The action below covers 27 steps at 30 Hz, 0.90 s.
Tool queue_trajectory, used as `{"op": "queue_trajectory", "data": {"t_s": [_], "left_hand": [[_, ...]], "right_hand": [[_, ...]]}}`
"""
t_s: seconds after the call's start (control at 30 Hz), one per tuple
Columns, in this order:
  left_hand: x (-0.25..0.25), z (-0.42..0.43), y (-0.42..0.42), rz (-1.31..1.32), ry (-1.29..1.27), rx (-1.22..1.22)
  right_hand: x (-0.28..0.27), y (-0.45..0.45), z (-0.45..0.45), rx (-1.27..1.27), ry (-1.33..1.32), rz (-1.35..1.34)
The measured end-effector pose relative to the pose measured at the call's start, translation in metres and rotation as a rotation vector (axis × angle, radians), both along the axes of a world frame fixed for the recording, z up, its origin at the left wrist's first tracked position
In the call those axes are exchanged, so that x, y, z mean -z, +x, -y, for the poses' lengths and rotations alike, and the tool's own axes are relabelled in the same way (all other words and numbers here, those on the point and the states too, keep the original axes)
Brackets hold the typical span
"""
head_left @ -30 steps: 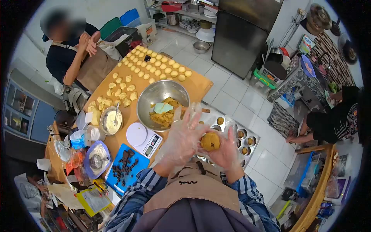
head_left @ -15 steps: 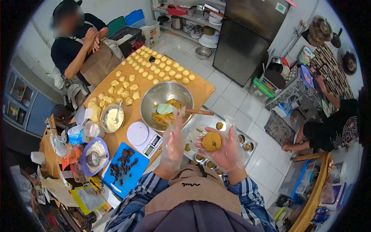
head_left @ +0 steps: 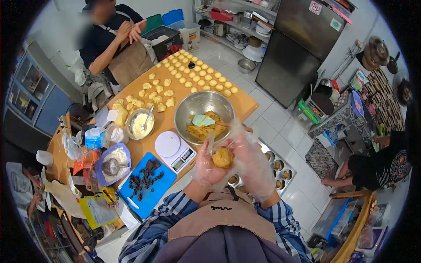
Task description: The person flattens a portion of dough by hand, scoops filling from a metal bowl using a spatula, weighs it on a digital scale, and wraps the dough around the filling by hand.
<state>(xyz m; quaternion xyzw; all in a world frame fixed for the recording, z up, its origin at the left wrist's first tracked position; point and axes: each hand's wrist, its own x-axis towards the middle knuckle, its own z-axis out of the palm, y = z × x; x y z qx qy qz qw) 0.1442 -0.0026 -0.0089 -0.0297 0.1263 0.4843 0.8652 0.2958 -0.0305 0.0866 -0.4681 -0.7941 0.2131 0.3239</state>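
A round ball of brownish-yellow dough point(head_left: 222, 158) rests on the palm and fingers of my left hand point(head_left: 208, 170), which wears a clear plastic glove. My right hand point(head_left: 255, 168), gloved too and slightly blurred, stands just right of the ball with its fingers stretched out. Whether it touches the ball, I cannot tell. Beyond my hands, a steel bowl point(head_left: 180, 115) holds more of this dough and a pale green spatula point(head_left: 204, 120) with a wooden handle. Below my right hand is a metal tray point(head_left: 288, 186) with several filled round tins.
On the table lie a white kitchen scale point(head_left: 175, 151), a blue board point(head_left: 142, 186) with dark chocolate pieces, a bowl of cream point(head_left: 140, 124), a purple flour basin point(head_left: 113, 164) and rows of pale dough balls point(head_left: 201, 82). One person stands across the table; another sits at right.
The dough ball has passed from my right palm to my left hand. My right hand has turned and moved in beside it. The view has shifted, and the person across has opened a hand.
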Motion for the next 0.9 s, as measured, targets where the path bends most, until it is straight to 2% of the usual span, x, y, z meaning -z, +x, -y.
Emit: {"op": "queue_trajectory", "data": {"t_s": [0.03, 0.1, 0.2, 0.23, 0.33, 0.37, 0.43, 0.53, 0.63, 0.7, 0.73, 0.77, 0.83, 0.9], "left_hand": [[0.001, -0.001, -0.003, 0.091, -0.045, 0.010], [-0.005, 0.002, -0.002, 0.057, -0.009, -0.131], [-0.013, 0.002, 0.002, 0.019, 0.046, -0.297], [-0.014, 0.002, 0.003, 0.007, 0.062, -0.344], [-0.015, 0.001, 0.008, -0.032, 0.141, -0.458], [-0.017, 0.002, 0.009, -0.054, 0.178, -0.480], [-0.023, 0.006, 0.011, -0.095, 0.255, -0.516], [-0.025, 0.006, 0.014, -0.023, 0.322, -0.621], [-0.029, 0.004, 0.012, -0.160, 0.337, -0.722], [-0.027, 0.004, 0.014, -0.302, 0.443, -0.759], [-0.025, 0.005, 0.015, -0.371, 0.496, -0.775], [-0.025, 0.005, 0.015, -0.326, 0.479, -0.768], [-0.026, 0.004, 0.014, -0.235, 0.449, -0.758], [-0.031, 0.006, 0.014, -0.262, 0.498, -0.748]], "right_hand": [[0.005, 0.000, 0.001, 0.004, -0.106, -0.239], [0.023, -0.002, 0.007, -0.031, -0.196, -0.776], [0.044, -0.018, 0.025, -0.068, -0.310, -1.086], [0.054, -0.014, 0.026, -0.095, -0.328, -0.874], [0.058, -0.025, 0.032, -0.099, -0.406, -0.588], [0.028, -0.024, 0.031, -0.051, -0.537, -0.233], [0.016, -0.022, 0.031, -0.005, -0.507, 0.051], [0.033, -0.015, 0.036, -0.014, -0.189, -0.054], [0.027, -0.017, 0.037, -0.042, -0.191, 0.014], [0.008, -0.029, 0.036, -0.085, -0.296, 0.028], [0.010, -0.025, 0.037, -0.082, -0.402, -0.101], [0.013, -0.019, 0.036, -0.081, -0.506, -0.230], [0.031, -0.017, 0.034, -0.101, -0.535, -0.467], [0.055, -0.019, 0.035, -0.120, -0.410, -0.615]]}}
